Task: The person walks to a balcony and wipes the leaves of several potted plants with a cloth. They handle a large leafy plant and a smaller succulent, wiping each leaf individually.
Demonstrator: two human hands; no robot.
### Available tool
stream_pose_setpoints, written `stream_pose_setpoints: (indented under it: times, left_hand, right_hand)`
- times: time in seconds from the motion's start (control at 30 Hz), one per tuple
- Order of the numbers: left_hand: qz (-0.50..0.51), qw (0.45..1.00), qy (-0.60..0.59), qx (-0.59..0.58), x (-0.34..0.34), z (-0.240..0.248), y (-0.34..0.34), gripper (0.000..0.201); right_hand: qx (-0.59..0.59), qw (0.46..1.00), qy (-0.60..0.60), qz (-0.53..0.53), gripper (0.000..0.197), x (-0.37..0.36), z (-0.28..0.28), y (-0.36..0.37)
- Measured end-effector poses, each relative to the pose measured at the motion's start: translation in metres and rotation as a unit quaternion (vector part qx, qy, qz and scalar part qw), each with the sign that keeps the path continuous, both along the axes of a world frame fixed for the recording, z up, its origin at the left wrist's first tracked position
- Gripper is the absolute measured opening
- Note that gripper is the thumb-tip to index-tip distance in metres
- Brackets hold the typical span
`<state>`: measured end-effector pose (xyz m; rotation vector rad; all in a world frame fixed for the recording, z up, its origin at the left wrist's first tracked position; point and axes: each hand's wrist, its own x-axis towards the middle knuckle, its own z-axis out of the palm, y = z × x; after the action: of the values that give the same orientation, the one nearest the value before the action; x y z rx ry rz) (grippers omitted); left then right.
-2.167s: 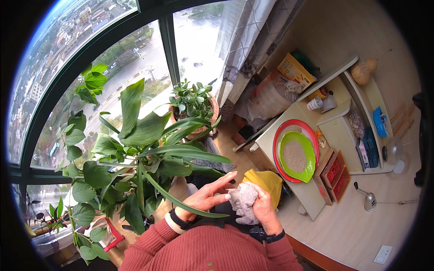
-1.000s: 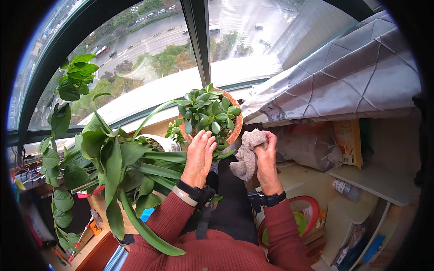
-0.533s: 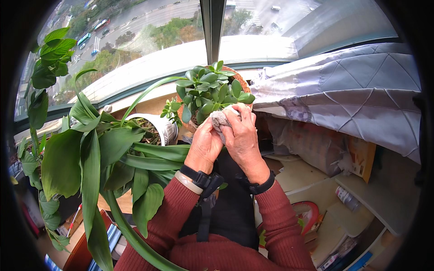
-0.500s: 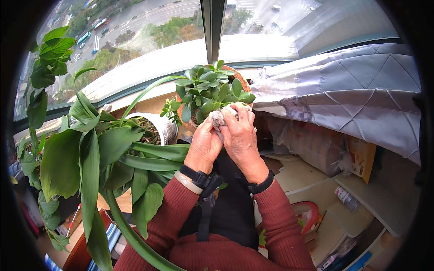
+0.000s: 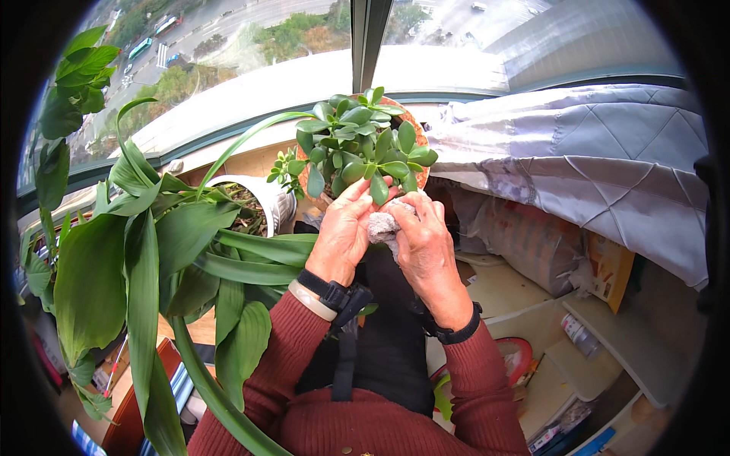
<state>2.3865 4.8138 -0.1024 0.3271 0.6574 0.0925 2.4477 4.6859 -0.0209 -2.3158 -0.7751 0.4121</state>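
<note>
A jade plant with thick, glossy green leaves grows in a round terracotta-coloured pot by the window. My left hand is at the plant's near side, its fingers curled behind one drooping leaf and holding it. Just to the right, my right hand grips a crumpled greyish-white cloth. The cloth sits between the two hands, just below the leaf tip. Part of the left fingers is hidden by the leaf.
Left of the jade plant stands a white pot whose long broad leaves spread toward me. A quilted grey cover lies to the right along the window. Below it are a plastic-wrapped bundle and light-coloured shelves.
My hands have moved slightly apart and toward me, uncovering the drooping leaf. The cloth has come down off the leaf with my right hand. The view has shifted slightly.
</note>
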Motion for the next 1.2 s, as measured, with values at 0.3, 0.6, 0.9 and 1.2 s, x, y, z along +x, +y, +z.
stream_pose_setpoints:
  times: [0.3,0.6,0.9,1.2]
  left_hand:
    - [0.069,0.99,-0.015,-0.124,0.001,-0.007,0.004,0.038]
    - [-0.017,1.0,-0.006,-0.025,-0.011,0.017,0.006,0.051]
    - [0.063,0.992,0.063,0.093,-0.023,0.018,0.027,0.044]
    - [0.031,0.993,0.104,0.049,0.006,0.004,0.021,0.031]
  right_hand:
    - [0.018,0.995,-0.093,0.03,0.039,0.006,-0.022,0.041]
    - [0.04,0.997,0.039,0.048,0.045,-0.003,0.0,-0.002]
    - [0.1,0.992,0.074,-0.026,0.047,0.0,0.027,-0.017]
    - [0.182,0.98,0.075,0.017,0.043,-0.006,0.005,0.024]
